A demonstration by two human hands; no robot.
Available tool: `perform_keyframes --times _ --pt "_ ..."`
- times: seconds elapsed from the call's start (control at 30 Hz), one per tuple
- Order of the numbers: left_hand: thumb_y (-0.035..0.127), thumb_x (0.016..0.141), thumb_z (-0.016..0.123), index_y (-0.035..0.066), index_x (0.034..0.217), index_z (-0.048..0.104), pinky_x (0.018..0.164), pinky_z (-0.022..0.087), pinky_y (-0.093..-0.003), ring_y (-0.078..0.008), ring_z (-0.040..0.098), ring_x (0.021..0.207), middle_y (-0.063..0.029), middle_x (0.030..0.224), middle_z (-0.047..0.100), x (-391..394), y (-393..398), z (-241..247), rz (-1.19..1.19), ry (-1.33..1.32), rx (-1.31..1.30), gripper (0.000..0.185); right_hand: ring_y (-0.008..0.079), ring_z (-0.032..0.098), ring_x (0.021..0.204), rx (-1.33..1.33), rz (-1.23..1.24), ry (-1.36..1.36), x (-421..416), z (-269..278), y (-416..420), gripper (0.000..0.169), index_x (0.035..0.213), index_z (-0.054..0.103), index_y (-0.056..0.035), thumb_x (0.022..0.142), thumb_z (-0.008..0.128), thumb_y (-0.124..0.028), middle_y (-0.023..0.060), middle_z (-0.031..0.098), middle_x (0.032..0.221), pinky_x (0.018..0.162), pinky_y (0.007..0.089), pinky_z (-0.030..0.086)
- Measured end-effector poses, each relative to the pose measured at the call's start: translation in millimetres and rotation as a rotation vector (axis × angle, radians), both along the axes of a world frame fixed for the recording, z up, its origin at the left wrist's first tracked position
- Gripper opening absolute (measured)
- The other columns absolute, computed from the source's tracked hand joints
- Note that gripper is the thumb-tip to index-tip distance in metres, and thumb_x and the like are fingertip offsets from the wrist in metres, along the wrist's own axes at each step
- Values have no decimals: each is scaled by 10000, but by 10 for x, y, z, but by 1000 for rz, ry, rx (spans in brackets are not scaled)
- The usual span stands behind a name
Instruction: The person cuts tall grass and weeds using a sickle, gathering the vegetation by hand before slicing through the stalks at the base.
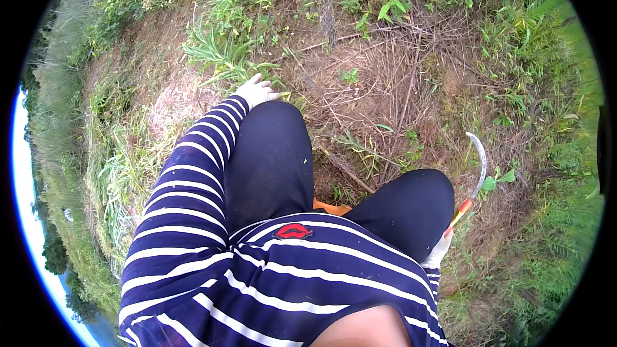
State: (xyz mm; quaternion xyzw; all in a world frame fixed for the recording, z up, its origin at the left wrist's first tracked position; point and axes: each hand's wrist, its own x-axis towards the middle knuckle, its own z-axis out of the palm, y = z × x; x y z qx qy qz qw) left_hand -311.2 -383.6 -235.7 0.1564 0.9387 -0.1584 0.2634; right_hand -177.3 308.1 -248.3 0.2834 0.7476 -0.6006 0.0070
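My left hand (255,92), in a white glove, is just beyond my left knee with its fingers spread and nothing visible in them. Right beside it grows a clump of long-leaved green weeds (224,58); whether the fingertips touch the leaves I cannot tell. On the other side, my right hand (439,250), also gloved in white, grips a sickle by its red and yellow handle (463,210). The curved, toothed-looking metal blade (482,164) points away from me, beside a small broad-leaved plant (499,180). My right knee partly hides this hand.
A thin woody trunk (328,9) stands ahead of me. Dry stalks and twigs (371,91) litter the brown soil. Cut-looking grass (115,197) lies at the left, and tall green growth (573,231) borders the right. Something orange (331,207) shows between my legs.
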Motion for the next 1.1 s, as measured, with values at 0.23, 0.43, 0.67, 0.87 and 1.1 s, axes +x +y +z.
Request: perform_keyframes --times 0.23,0.43,0.67,0.87,1.1 --pt "375 963 545 198 1204 663 1189 304 -480 -263 535 1313 -66 1342 606 1128 -844 190 255 69 -174 321 115 588 801 -176 -94 49 42 -86 62 276 1165 558 -40 1047 585 -287 26 608 950 728 278 516" --pt "454 927 614 195 1380 562 1177 348 -466 -311 496 1370 -106 1456 536 3742 -1884 973 1075 -51 -461 524 105 549 760 -129 -39 46 -464 92 -131 240 1143 557 -53 1044 575 -271 2 571 908 700 269 489" --pt "568 882 659 153 1539 416 1165 388 -456 -361 449 1420 -209 1537 457 4381 -1029 1026 1485 -408 -555 814 92 527 729 -130 120 94 -1059 52 -58 224 1115 564 -54 1033 594 -260 1 562 872 653 271 470" --pt "398 895 670 176 1508 447 1144 405 -445 -351 470 1381 -165 1528 456 3168 -464 1371 1211 173 -327 689 160 580 799 108 540 198 -1256 30 -510 220 1143 577 -84 982 649 -215 66 619 901 737 342 504" --pt "243 839 713 109 1404 543 1096 429 -453 -363 529 1274 -180 1380 560 1253 146 1913 444 774 -15 605 192 666 809 495 804 202 -1810 -266 -730 256 1034 611 -128 1052 501 -358 31 641 873 717 348 542"
